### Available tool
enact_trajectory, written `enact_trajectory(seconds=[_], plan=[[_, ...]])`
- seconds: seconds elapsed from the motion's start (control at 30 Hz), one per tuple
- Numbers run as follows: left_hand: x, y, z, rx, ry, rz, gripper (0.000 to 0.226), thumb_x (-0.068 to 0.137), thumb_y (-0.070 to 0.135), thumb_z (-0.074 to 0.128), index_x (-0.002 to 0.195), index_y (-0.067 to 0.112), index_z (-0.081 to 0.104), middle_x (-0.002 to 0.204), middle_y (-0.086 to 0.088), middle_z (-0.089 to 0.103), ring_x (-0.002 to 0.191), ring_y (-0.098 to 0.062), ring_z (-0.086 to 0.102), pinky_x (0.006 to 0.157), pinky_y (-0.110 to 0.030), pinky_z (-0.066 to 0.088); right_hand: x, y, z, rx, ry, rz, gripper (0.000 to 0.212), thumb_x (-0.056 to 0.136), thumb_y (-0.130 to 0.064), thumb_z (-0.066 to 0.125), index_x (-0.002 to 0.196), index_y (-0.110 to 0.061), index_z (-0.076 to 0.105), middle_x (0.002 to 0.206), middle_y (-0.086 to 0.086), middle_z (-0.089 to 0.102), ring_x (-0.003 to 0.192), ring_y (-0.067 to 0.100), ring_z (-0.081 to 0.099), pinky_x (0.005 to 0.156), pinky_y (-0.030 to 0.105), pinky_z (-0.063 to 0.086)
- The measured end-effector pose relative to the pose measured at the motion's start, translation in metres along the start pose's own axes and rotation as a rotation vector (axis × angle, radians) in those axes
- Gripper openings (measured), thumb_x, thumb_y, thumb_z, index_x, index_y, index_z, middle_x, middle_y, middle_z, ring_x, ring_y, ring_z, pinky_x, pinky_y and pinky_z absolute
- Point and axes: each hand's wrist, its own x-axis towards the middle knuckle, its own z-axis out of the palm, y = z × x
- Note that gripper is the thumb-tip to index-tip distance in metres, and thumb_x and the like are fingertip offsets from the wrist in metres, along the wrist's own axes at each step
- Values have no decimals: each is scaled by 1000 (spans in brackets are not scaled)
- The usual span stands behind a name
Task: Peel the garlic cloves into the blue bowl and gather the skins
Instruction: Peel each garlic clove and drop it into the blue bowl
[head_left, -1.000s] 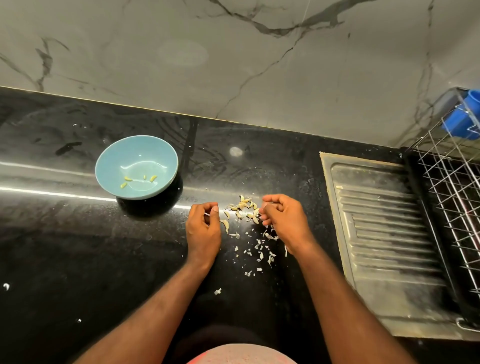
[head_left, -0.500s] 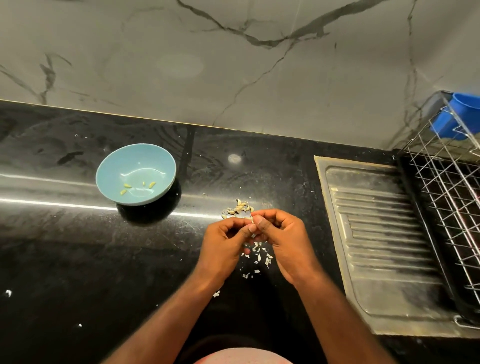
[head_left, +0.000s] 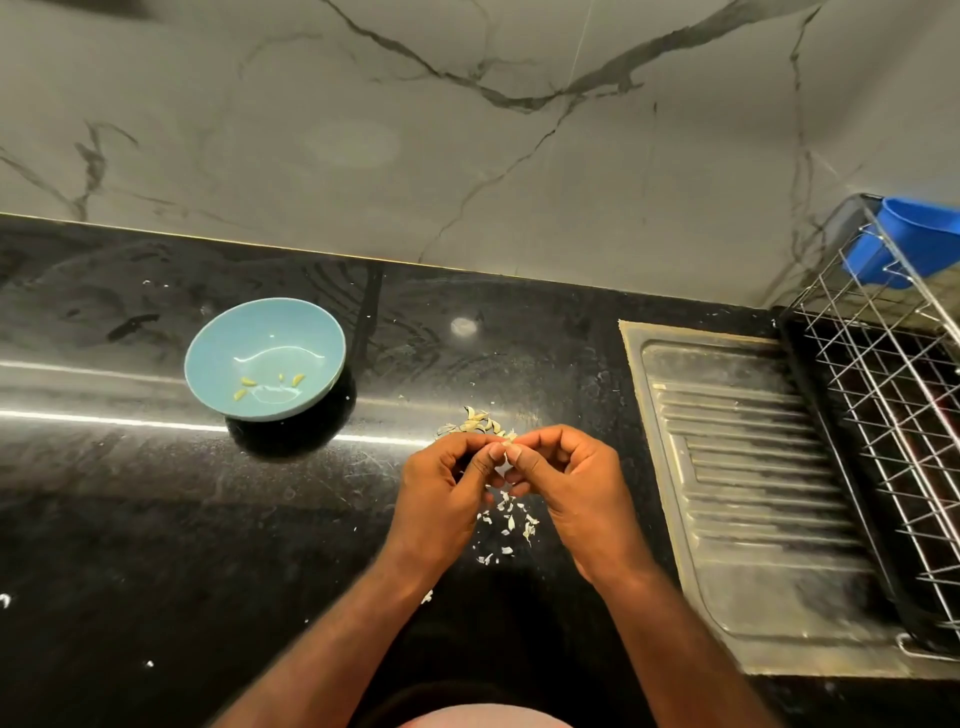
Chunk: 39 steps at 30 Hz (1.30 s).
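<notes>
Left hand: fingers curled, thumb and forefinger clamped on a small pale garlic clove, over the middle of the counter.
Right hand: fingers curled, tips pinching the same clove, touching the left fingertips.
Blue bowl: upright on the counter toward its back edge, well left of both hands; 4 yellowish peeled pieces inside.
Garlic heap: small, pale tan, on the counter just behind the hands.
Skins: white scraps scattered on the counter below the hands, toward the front edge.
Drainboard: ribbed steel, at the counter's right end.
Wire rack: far right, beside the drainboard, blue cup at its back corner.
</notes>
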Motion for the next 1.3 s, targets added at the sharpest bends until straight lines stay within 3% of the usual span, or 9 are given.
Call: enact_trajectory(seconds=[0.17, 0.33, 0.43, 0.63, 0.73, 0.9, 1.13, 1.23, 1.3], plan=[[6, 11, 6, 68, -5, 84, 16, 95, 15, 64, 92, 30, 69, 80, 6, 73, 69, -9, 69, 62, -27, 58, 0, -8, -5, -55, 30, -51, 7, 91, -11, 70, 93, -5, 71, 81, 10, 75, 74, 25, 73, 67, 29, 59], [12, 23, 13, 66, -19, 140, 7, 94, 20, 65, 95, 20, 72, 80, 5, 73, 71, -13, 69, 65, -32, 58, 0, -19, -10, -211, 103, -151, 5, 92, -13, 68, 91, -11, 73, 79, 3, 74, 72, 17, 72, 67, 33, 60], [12, 30, 17, 48, -28, 160, 6, 93, 20, 67, 95, 18, 72, 79, 4, 73, 71, -14, 69, 65, -33, 58, -2, -24, -13, -294, 148, -206, 5, 91, -16, 70, 87, -18, 72, 76, 2, 73, 72, 20, 72, 67, 44, 61], [13, 46, 21, -93, -105, 150, 12, 92, 15, 68, 102, 10, 72, 87, 0, 75, 78, -13, 71, 67, -22, 53, -8, -39, -16, -298, 230, -255, 5, 89, -19, 71, 87, -15, 71, 73, 2, 72, 69, 19, 71, 67, 45, 61], [11, 55, 19, -168, -160, 143, 17, 90, 11, 70, 106, 6, 70, 90, -2, 75, 80, -13, 71, 68, -21, 54, -12, -42, -20, -367, 242, -288, 7, 89, -28, 70, 87, -22, 70, 74, -1, 71, 69, 18, 70, 65, 46, 60], [7, 56, 15, -147, -94, 172, 10, 91, 10, 69, 100, 7, 72, 86, -2, 75, 74, -13, 70, 66, -22, 54, -19, -47, -13, -476, 212, -355, 27, 83, -52, 64, 87, -26, 68, 69, -5, 67, 63, 16, 65, 56, 41, 58], [0, 56, 7, -209, -13, 135, 8, 94, 8, 64, 96, 7, 72, 82, -6, 74, 73, -19, 70, 65, -26, 55, -22, -50, 0, -362, 144, -339, 22, 88, -40, 63, 87, -19, 69, 73, -2, 70, 65, 15, 69, 57, 29, 58], [-4, 58, 3, -267, -1, 95, 9, 94, 8, 62, 95, 7, 71, 83, -9, 73, 72, -19, 69, 65, -26, 56, -20, -48, 1, -288, 125, -297, 13, 97, -17, 59, 86, -13, 66, 70, 2, 69, 63, 15, 68, 56, 27, 56], [-4, 59, 1, -292, 24, 81, 8, 93, 7, 63, 95, 7, 71, 82, -9, 72, 71, -19, 68, 64, -26, 56, -18, -47, -1, -259, 117, -309, 20, 98, -18, 52, 82, -10, 63, 67, 5, 67, 61, 17, 67, 56, 27, 55]])
